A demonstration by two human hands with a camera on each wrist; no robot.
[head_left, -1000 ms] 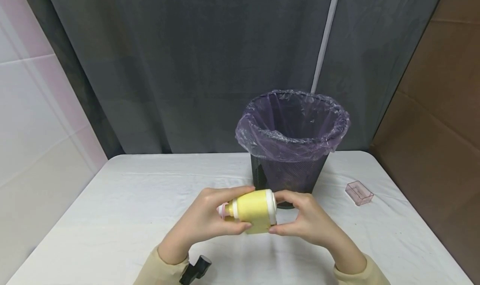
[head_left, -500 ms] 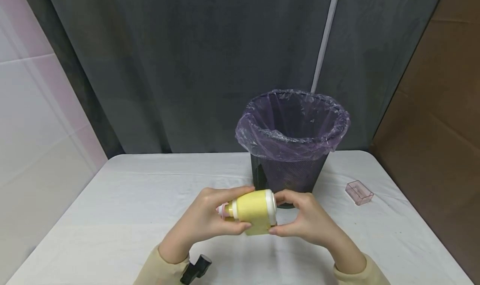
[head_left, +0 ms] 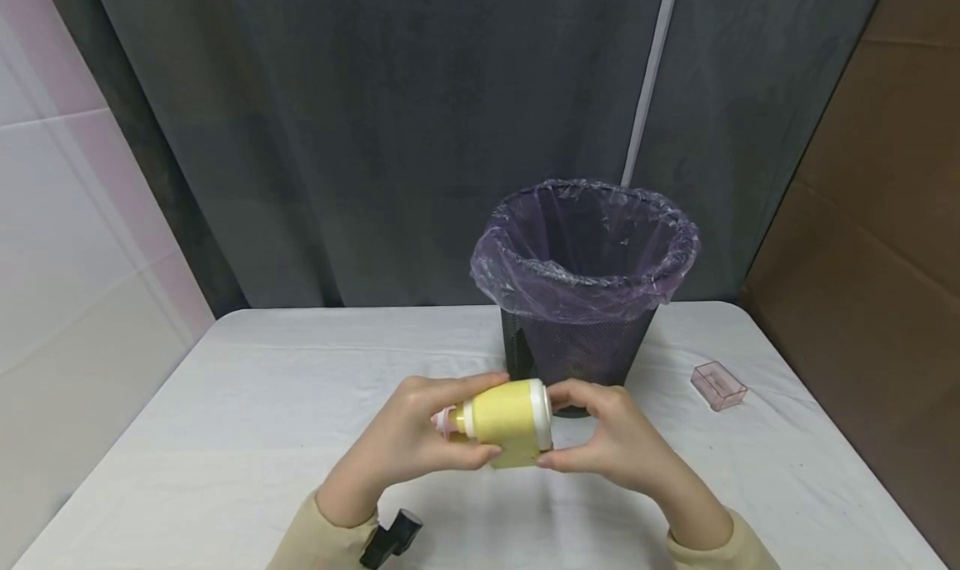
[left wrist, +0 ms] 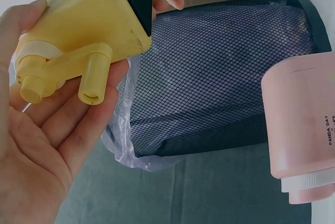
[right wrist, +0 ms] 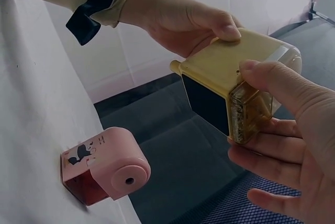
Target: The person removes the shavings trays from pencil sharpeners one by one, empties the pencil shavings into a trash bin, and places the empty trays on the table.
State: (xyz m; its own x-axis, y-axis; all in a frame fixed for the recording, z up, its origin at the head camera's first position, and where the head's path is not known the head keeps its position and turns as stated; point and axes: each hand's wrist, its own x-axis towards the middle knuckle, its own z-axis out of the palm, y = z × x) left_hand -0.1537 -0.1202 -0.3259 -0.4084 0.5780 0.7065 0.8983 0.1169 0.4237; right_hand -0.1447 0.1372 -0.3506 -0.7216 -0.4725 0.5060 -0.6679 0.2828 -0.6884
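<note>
A yellow crank pencil sharpener [head_left: 510, 424] is held sideways above the table between both hands. My left hand [head_left: 412, 432] grips it by the crank end, thumb and forefinger on opposite sides; its crank handle [left wrist: 94, 77] shows in the left wrist view. At the other end, the thumb and fingers of my right hand [head_left: 615, 428] pinch the part with the amber see-through shavings drawer [right wrist: 251, 111]. Dark bits show in that drawer. A pink pencil sharpener [right wrist: 110, 156] with a panda print stands on the table, mostly hidden in the head view.
Behind the hands stands a black mesh wastebasket [head_left: 517, 345] with a purple bag [head_left: 577, 303] folded over its rim. A small see-through pink box [head_left: 718, 386] lies to the right on the white table [head_left: 262, 412]. A dark curtain [head_left: 375, 137] hangs at the back.
</note>
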